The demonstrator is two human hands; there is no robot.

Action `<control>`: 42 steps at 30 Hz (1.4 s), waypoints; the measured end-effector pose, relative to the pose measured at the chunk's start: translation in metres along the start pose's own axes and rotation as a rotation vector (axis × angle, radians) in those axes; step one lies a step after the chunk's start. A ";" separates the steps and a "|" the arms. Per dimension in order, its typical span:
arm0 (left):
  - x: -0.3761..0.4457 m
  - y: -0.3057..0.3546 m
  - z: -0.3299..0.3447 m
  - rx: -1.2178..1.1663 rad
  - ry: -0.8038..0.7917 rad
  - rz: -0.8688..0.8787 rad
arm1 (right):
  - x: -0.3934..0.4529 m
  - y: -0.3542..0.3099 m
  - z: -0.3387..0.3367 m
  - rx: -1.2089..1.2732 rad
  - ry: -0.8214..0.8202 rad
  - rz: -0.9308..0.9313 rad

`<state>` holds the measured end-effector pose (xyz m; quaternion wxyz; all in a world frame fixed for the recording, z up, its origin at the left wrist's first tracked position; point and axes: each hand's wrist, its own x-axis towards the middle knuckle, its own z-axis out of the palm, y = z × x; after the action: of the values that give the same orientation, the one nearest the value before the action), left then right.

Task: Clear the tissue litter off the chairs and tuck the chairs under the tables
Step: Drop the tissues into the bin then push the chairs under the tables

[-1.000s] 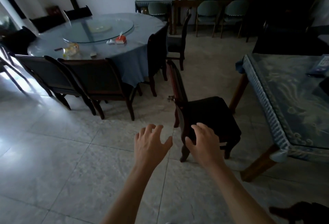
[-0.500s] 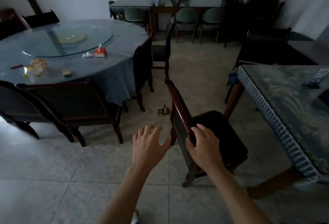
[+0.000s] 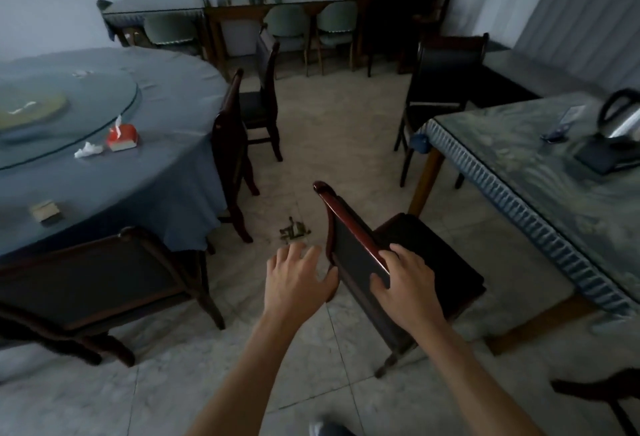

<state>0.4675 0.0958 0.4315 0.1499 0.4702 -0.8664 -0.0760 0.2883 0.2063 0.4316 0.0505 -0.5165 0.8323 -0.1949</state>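
Dark wooden chair (image 3: pixel 408 262) stands at centre, its seat facing the patterned-cloth table (image 3: pixel 540 179) at 2 o'clock, not yet tucked. Right hand (image 3: pixel 407 283) is closed over the top rail; left hand (image 3: pixel 298 280) is spread wide, empty, just beside the back's left edge. No tissue visible on this seat. Recommend gripping with both hands and pushing squarely, clear of the table leg (image 3: pixel 424 183).

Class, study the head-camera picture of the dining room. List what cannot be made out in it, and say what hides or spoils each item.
- Left hand: in the head view, whether it touches the chair is unclear; the backrest edge covers the thumb tip.
- Right hand: fingertips curl over the backrest, hidden.
- Floor debris: too small and dim to identify.
- Round table: cut off by the left edge.
- Kettle: cut off by the right edge.
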 end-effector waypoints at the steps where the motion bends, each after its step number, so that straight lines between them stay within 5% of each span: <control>1: 0.012 -0.005 0.003 -0.006 -0.017 0.018 | 0.007 -0.002 0.005 -0.002 -0.002 0.023; 17: 0.206 -0.002 0.050 -0.091 -0.211 0.337 | 0.131 0.006 0.053 0.052 0.100 0.469; 31: 0.265 0.025 0.088 -0.245 -0.466 0.595 | 0.130 0.000 0.055 0.072 0.291 0.890; 35: 0.258 0.005 0.083 -0.750 -0.624 0.264 | 0.132 -0.025 0.063 0.512 0.533 1.077; 42: 0.224 -0.037 0.107 -1.226 -0.951 -0.852 | 0.101 -0.072 0.104 1.643 1.067 1.407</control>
<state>0.3466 -0.1129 0.3622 -0.0416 0.5085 -0.3952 -0.7639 0.3314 0.0610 0.3749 0.1092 0.3819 0.4754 -0.7850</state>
